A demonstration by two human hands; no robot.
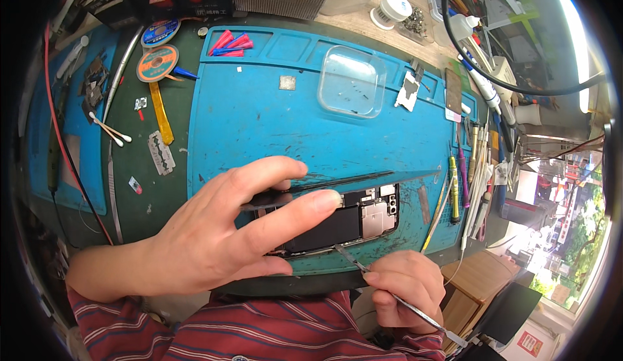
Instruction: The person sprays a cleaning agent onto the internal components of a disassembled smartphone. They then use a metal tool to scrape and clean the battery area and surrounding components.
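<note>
An opened smartphone (377,215) lies across the near edge of the blue silicone work mat (253,132), its black battery (326,229) and metal-shielded parts exposed. Its display panel (360,183) stands tilted up along the phone's far long side. My left hand (238,215) reaches over the phone's left part, fingers spread around the raised panel; whether the fingers grip it I cannot tell. Between the thumb and fingers of my right hand (409,288) is a slim metal pry tool (353,258), its flat blade tip at the phone's near long edge.
A clear plastic box (351,82) with tiny parts sits on the mat's far part. Screwdrivers (453,185) and other slim tools line the right side. At left lie a razor blade (161,153), cotton swabs (111,129) and a tape roll (157,63). A black cable (525,90) arches at upper right.
</note>
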